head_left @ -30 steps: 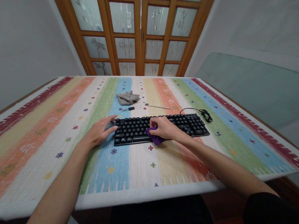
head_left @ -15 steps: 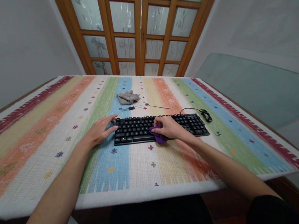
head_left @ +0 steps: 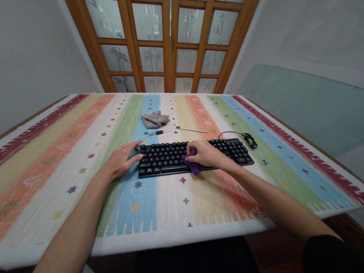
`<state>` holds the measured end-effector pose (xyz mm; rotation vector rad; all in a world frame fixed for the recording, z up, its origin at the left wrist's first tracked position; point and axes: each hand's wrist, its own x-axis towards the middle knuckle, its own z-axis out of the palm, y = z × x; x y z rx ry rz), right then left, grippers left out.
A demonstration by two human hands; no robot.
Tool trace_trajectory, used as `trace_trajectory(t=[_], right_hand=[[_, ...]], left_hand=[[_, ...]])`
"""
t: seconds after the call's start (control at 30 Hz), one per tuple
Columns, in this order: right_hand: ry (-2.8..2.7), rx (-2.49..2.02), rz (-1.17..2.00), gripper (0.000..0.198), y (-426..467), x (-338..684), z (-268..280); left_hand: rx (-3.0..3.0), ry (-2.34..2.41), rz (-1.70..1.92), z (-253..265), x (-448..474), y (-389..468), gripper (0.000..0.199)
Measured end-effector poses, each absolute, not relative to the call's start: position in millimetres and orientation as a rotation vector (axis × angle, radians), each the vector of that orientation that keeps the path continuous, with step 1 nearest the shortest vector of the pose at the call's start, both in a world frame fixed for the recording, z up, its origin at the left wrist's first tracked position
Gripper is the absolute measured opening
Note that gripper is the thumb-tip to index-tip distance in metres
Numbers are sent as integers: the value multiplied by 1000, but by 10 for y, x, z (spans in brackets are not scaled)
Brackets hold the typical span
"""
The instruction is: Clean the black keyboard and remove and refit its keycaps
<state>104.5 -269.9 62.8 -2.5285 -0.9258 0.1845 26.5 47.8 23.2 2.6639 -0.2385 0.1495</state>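
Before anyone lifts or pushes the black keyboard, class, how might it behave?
The black keyboard would probably stay stiff: its long body lies straight. Being low and broad, it seems unlikely to tip. Its thin cable, looped in a bundle, would likely trail floppily.

Wooden doors (head_left: 168,41) with frosted, plant-patterned panes (head_left: 148,22) stand far off between pale walls (head_left: 21,56); a greenish panel (head_left: 311,101) sits at right. Near, dark reddish floor (head_left: 268,256) shows below a cloth-covered table (head_left: 174,204).
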Motion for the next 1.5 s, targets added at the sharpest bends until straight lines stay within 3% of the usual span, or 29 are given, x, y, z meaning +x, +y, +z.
trace_trajectory(t=[1.5], right_hand=[[-782,-2582,201,15,-2968,1174,662]], left_hand=[[2682,-255,169,242,267,469,71]])
